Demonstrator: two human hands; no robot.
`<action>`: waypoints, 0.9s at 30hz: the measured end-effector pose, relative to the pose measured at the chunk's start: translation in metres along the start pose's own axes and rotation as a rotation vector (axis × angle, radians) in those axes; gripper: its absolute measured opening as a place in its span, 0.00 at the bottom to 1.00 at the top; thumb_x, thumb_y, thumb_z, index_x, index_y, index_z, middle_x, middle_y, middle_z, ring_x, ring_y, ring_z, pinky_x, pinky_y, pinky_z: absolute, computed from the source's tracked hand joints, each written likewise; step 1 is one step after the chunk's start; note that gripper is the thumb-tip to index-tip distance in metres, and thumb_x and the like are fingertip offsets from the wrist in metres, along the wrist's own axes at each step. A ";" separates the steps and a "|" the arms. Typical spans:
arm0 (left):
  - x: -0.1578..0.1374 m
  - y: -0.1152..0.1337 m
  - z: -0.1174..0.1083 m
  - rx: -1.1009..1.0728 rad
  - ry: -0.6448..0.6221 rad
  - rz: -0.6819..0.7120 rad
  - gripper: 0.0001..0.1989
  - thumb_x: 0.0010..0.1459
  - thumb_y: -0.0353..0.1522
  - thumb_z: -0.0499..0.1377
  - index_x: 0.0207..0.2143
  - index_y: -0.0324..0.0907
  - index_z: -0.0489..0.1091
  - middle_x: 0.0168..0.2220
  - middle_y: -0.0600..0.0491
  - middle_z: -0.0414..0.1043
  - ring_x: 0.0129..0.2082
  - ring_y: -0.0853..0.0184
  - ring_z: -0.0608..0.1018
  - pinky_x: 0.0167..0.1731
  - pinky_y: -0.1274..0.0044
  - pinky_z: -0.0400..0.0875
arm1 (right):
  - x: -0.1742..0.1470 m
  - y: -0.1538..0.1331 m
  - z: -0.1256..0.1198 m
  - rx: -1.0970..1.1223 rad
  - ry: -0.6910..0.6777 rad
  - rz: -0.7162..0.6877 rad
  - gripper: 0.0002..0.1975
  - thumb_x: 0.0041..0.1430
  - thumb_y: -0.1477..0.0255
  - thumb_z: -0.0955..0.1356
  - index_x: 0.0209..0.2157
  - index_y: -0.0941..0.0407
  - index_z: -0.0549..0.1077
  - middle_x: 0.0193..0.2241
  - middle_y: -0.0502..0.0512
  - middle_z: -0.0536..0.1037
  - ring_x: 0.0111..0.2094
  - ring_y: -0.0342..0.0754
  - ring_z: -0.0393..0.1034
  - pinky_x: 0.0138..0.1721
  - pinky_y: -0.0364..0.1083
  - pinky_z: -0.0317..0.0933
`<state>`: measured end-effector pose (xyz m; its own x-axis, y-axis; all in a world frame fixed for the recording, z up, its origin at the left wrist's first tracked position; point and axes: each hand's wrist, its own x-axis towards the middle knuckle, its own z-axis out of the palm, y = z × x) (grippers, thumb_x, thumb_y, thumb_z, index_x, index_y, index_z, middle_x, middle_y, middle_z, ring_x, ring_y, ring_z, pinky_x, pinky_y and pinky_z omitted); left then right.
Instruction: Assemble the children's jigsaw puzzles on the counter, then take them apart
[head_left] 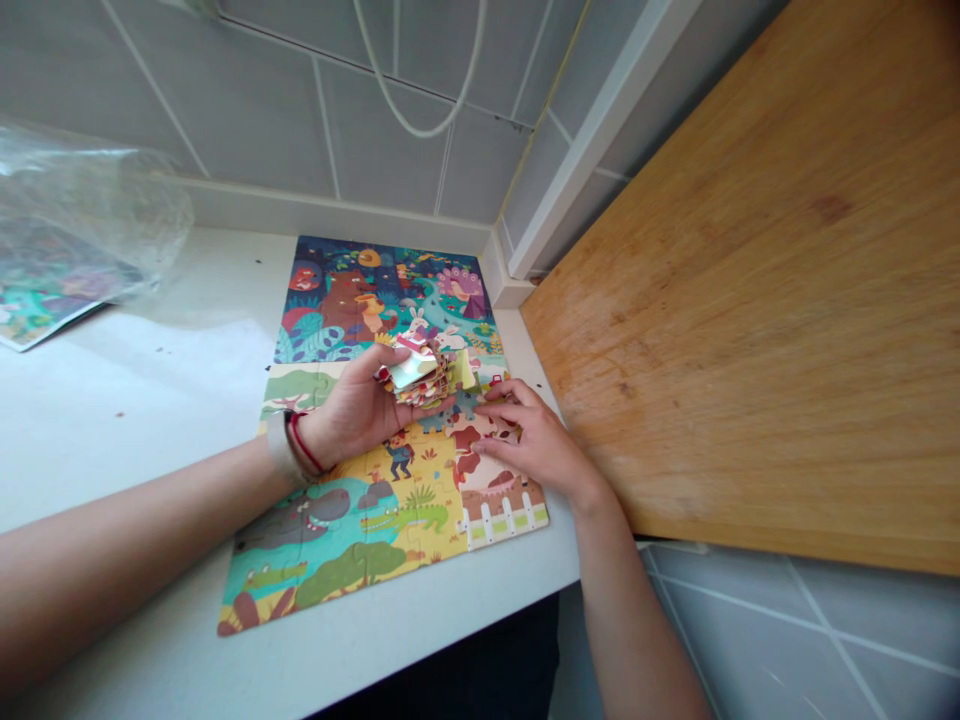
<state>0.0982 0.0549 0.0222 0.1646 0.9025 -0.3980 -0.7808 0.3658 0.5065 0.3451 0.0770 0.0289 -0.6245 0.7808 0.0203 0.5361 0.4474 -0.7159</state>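
Observation:
A colourful animal jigsaw puzzle (322, 540) lies flat on the white counter, with a dark forest scene at its far end and a hippo and crocodile near me. Above its middle, my left hand (367, 400) is closed around a thick stack of loose puzzle pieces (420, 372), thumb on top. My right hand (536, 435) is at the puzzle's right side, by the cow picture (491, 470). Its fingers are stretched out and apart, touching or just over the pieces there. The stack and my left hand hide the middle of the puzzle.
On the left of the white counter (202, 380) are a clear plastic bag (142, 215) and a printed picture sheet (60, 285). A large wooden board (765, 300) stands close on the right. A tiled wall (262, 110) with a hanging white cable (427, 132) rises behind.

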 end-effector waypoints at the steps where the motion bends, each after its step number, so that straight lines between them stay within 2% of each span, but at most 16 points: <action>1: 0.000 0.000 0.000 -0.002 0.002 -0.003 0.07 0.54 0.31 0.60 0.37 0.41 0.74 0.37 0.46 0.82 0.40 0.56 0.84 0.47 0.61 0.81 | 0.000 -0.001 0.000 0.007 0.005 -0.001 0.19 0.55 0.66 0.78 0.48 0.51 0.81 0.50 0.57 0.72 0.55 0.55 0.69 0.60 0.52 0.62; 4: 0.000 0.000 -0.001 -0.007 0.003 -0.006 0.07 0.54 0.31 0.60 0.37 0.41 0.74 0.37 0.46 0.82 0.41 0.55 0.84 0.48 0.59 0.80 | 0.001 -0.003 0.002 0.078 0.048 0.005 0.14 0.54 0.67 0.78 0.42 0.52 0.79 0.45 0.56 0.75 0.50 0.53 0.71 0.54 0.52 0.66; 7: 0.000 0.000 0.000 -0.021 0.005 -0.002 0.08 0.54 0.31 0.60 0.38 0.41 0.74 0.37 0.47 0.82 0.42 0.54 0.84 0.50 0.58 0.79 | 0.000 -0.005 0.004 0.288 0.100 0.100 0.10 0.57 0.66 0.76 0.37 0.52 0.75 0.35 0.51 0.74 0.36 0.48 0.72 0.39 0.47 0.70; 9: -0.001 0.001 0.001 -0.038 0.009 -0.004 0.09 0.53 0.31 0.60 0.38 0.41 0.73 0.37 0.48 0.81 0.41 0.55 0.84 0.50 0.57 0.79 | -0.002 -0.007 0.005 0.478 0.122 0.172 0.14 0.57 0.65 0.75 0.44 0.50 0.74 0.33 0.49 0.72 0.31 0.45 0.70 0.31 0.44 0.69; 11: -0.001 0.002 0.003 -0.054 0.014 -0.014 0.09 0.53 0.31 0.59 0.39 0.41 0.73 0.37 0.48 0.81 0.41 0.55 0.84 0.50 0.57 0.79 | -0.002 -0.008 0.003 0.612 0.117 0.214 0.25 0.56 0.65 0.76 0.55 0.46 0.71 0.34 0.48 0.72 0.29 0.44 0.70 0.27 0.43 0.69; 12: -0.001 0.003 0.003 -0.060 0.018 -0.018 0.10 0.53 0.30 0.59 0.39 0.41 0.73 0.37 0.47 0.81 0.40 0.56 0.84 0.49 0.57 0.80 | -0.003 -0.009 0.003 0.644 0.104 0.230 0.28 0.56 0.65 0.76 0.58 0.45 0.70 0.35 0.48 0.72 0.29 0.44 0.71 0.27 0.43 0.69; 14: -0.002 0.003 0.004 -0.068 0.030 -0.021 0.10 0.54 0.30 0.58 0.40 0.40 0.73 0.37 0.47 0.81 0.39 0.56 0.84 0.48 0.58 0.80 | -0.003 -0.009 0.001 0.663 0.072 0.249 0.28 0.58 0.64 0.75 0.59 0.46 0.71 0.36 0.49 0.73 0.29 0.44 0.71 0.29 0.44 0.70; 18: -0.001 0.003 0.003 -0.059 0.034 -0.019 0.10 0.54 0.30 0.59 0.40 0.40 0.72 0.36 0.47 0.81 0.37 0.58 0.84 0.47 0.60 0.81 | -0.003 -0.004 0.000 0.699 0.073 0.265 0.16 0.57 0.63 0.75 0.46 0.53 0.78 0.37 0.53 0.78 0.33 0.45 0.73 0.33 0.44 0.69; 22: 0.000 0.002 0.001 -0.050 0.020 -0.020 0.11 0.54 0.30 0.59 0.42 0.40 0.73 0.38 0.47 0.81 0.37 0.58 0.83 0.45 0.62 0.82 | -0.001 0.003 0.002 0.717 0.172 0.296 0.11 0.53 0.65 0.78 0.33 0.54 0.75 0.30 0.49 0.76 0.29 0.42 0.70 0.29 0.41 0.65; 24: 0.000 0.002 0.001 -0.054 0.026 -0.024 0.12 0.54 0.31 0.59 0.42 0.40 0.73 0.38 0.47 0.81 0.38 0.58 0.83 0.43 0.63 0.82 | 0.000 0.004 0.001 0.684 0.205 0.256 0.12 0.52 0.66 0.78 0.37 0.53 0.77 0.29 0.48 0.74 0.29 0.42 0.68 0.30 0.42 0.65; 27: 0.000 0.002 0.002 -0.060 0.038 -0.026 0.12 0.54 0.31 0.58 0.42 0.40 0.73 0.38 0.46 0.81 0.38 0.57 0.83 0.43 0.63 0.82 | 0.000 0.003 -0.001 0.613 0.169 0.219 0.19 0.56 0.65 0.76 0.49 0.51 0.79 0.31 0.49 0.74 0.30 0.43 0.69 0.31 0.42 0.65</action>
<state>0.0977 0.0563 0.0244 0.1632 0.8830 -0.4401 -0.8112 0.3740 0.4495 0.3470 0.0790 0.0277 -0.4134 0.9053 -0.0972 0.1897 -0.0188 -0.9817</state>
